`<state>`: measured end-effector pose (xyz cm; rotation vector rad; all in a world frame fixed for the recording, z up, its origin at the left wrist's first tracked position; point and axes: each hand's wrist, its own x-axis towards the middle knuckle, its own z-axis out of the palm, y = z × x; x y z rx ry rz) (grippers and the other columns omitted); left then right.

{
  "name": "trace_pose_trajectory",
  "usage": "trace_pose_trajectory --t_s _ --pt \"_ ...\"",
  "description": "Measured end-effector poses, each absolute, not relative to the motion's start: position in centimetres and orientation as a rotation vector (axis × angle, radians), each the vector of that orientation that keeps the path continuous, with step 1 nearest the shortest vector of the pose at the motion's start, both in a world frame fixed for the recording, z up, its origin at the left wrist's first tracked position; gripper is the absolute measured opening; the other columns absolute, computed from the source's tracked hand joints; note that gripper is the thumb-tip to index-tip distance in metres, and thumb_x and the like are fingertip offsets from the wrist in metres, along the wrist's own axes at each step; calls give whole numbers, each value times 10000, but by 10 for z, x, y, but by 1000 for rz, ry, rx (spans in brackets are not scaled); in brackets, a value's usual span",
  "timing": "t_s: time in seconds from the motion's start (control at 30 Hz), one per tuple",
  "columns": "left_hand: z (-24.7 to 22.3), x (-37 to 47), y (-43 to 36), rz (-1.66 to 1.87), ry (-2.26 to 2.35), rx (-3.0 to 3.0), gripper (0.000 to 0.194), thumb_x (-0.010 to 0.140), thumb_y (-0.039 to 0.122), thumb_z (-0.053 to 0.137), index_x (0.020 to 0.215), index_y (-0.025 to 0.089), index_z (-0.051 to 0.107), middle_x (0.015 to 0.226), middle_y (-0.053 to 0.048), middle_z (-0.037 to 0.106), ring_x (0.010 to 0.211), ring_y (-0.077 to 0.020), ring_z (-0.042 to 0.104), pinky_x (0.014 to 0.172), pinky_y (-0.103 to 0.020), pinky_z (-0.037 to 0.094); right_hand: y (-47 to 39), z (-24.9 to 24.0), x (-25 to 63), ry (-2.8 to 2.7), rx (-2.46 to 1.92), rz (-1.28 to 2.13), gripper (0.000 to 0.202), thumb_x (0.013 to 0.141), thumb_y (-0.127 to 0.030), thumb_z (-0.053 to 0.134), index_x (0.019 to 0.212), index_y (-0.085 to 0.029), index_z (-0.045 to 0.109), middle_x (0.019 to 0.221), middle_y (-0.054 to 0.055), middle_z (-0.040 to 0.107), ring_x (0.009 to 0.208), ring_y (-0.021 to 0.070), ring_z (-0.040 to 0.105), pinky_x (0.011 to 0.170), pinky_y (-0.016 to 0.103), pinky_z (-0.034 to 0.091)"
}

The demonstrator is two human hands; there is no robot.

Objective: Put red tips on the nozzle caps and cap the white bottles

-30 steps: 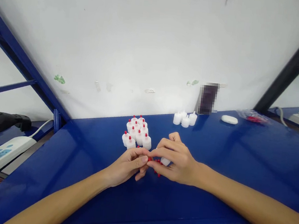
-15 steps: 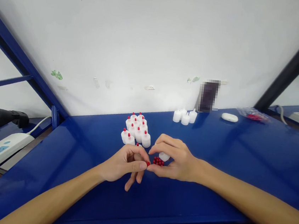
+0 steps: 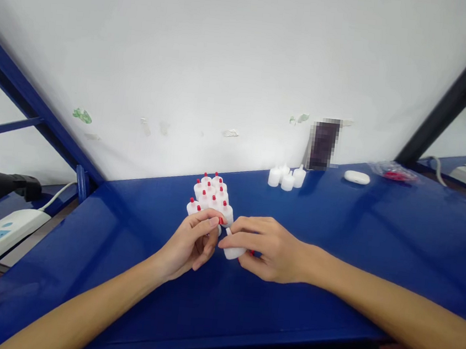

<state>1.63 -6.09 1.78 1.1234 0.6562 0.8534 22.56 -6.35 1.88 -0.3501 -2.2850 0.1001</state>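
Note:
Between thumb and forefinger, my left hand (image 3: 195, 240) pinches a small red cap (image 3: 221, 221). Close by on the right, my right hand (image 3: 270, 249) grips a white squeeze bottle (image 3: 234, 251) whose narrow nozzle tilts up toward that cap; the two are apart. Just beyond my left hand stand several white bottles with red caps (image 3: 214, 200), packed in rows. Loose red caps (image 3: 252, 252) lie mostly hidden behind my right hand's fingers.
Near the wall stand several uncapped white bottles (image 3: 287, 181). Farther right are a blurred-out dark panel (image 3: 322, 145), a white oval case (image 3: 356, 177) and a clear plastic bag (image 3: 395, 172) with red contents. A white power strip (image 3: 2, 233) lies left of the blue table (image 3: 151, 321).
My left hand has raised the red cap away from the loose caps. My right hand has brought the bottle left and nearer, its nozzle now showing beside the cap.

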Motion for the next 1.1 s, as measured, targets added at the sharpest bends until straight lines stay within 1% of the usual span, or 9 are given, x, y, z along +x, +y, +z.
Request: trace_pose_trajectory --t_s 0.2,0.4,0.5,0.6,0.7,0.77,0.9,1.0,1.1 --pt "16 17 -62 826 681 1154 288 886 431 680 881 151 615 443 83 448 347 -20 275 348 -122 200 -65 16 224 -2256 -390 126 209 864 -77 479 1032 -196 514 808 -2 654 598 101 534 580 226 444" --pt "13 16 -63 841 663 1214 296 873 443 694 925 158 632 441 88 446 359 -28 272 389 -153 222 -63 17 224 -2230 -423 80 152 842 -96 481 941 -210 497 758 -23 635 574 97 522 578 224 435" --pt "13 17 -63 857 673 1233 293 867 439 703 912 153 658 461 75 472 385 -43 352 424 -167 292 -63 19 224 -2196 -448 48 125 801 -112 521 884 -205 520 817 11 626 636 112 536 589 234 428" --pt "14 18 -63 906 683 1298 277 840 399 741 846 123 712 613 10 590 570 -81 522 568 -195 421 -62 19 223 -2186 -486 -4 97 755 -134 550 823 -201 532 838 27 607 668 126 528 595 257 400" --pt "14 17 -62 949 701 1402 249 823 366 765 807 118 750 776 -34 651 731 -110 559 679 -211 436 -62 18 224 -2197 -477 -52 111 722 -158 566 818 -198 527 755 -6 593 638 127 506 630 294 368" --pt "13 15 -62 951 724 1435 239 821 366 769 806 127 761 752 -26 646 697 -101 535 645 -207 410 -61 16 224 -2185 -507 -67 182 706 -188 570 887 -181 546 720 -20 579 620 129 498 678 327 366" --pt "10 12 -62 901 759 1472 304 844 417 739 794 117 748 534 21 547 513 -60 437 523 -191 329 -62 16 224 -2198 -516 -58 410 710 -196 544 1114 -131 568 716 -25 585 600 128 507 699 341 375" --pt "9 13 -65 815 758 1516 354 905 454 658 985 115 720 425 57 482 389 -51 383 460 -188 304 -62 17 224 -2209 -419 -33 439 734 -141 514 1170 -135 569 718 -22 602 606 128 517 650 306 392" --pt "8 13 -68 785 717 1523 430 922 483 619 1161 126 633 504 44 538 402 -70 432 433 -186 338 -62 17 223 -2199 -407 -16 471 763 -126 509 1230 -148 559 768 2 615 673 149 546 635 290 434"
